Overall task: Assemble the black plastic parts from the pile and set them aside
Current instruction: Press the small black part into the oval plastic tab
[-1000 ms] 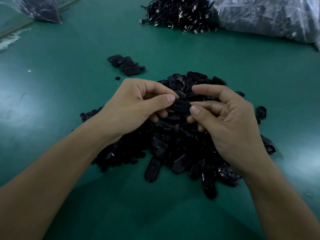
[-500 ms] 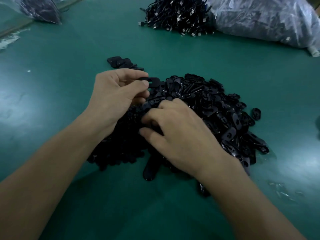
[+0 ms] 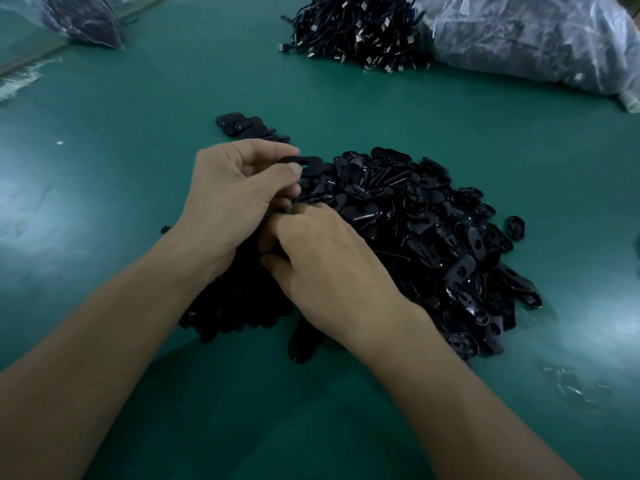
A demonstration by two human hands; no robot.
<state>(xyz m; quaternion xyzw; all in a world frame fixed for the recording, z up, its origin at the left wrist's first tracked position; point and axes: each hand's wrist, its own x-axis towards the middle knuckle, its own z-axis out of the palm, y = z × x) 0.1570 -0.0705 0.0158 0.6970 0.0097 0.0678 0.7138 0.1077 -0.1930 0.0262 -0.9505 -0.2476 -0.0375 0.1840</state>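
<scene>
A big pile of black plastic parts (image 3: pixel 415 230) lies on the green table (image 3: pixel 138 168). My left hand (image 3: pixel 239 192) pinches one flat black part (image 3: pixel 308 162) between thumb and forefinger at the pile's far left edge. My right hand (image 3: pixel 325 268) lies palm down on the near left of the pile, its fingertips curled down among the parts; what they hold is hidden. A small group of finished black pieces (image 3: pixel 249 128) sits just beyond my left hand.
A heap of black cables with metal plugs (image 3: pixel 356 29) lies at the back. A large clear plastic bag (image 3: pixel 533 39) fills the back right, another bag (image 3: pixel 79 19) the back left. One loose part (image 3: pixel 516 228) lies right of the pile.
A second ago both hands held one part together above the pile. My left hand has since carried it to the far left, and my right hand has dropped into the pile.
</scene>
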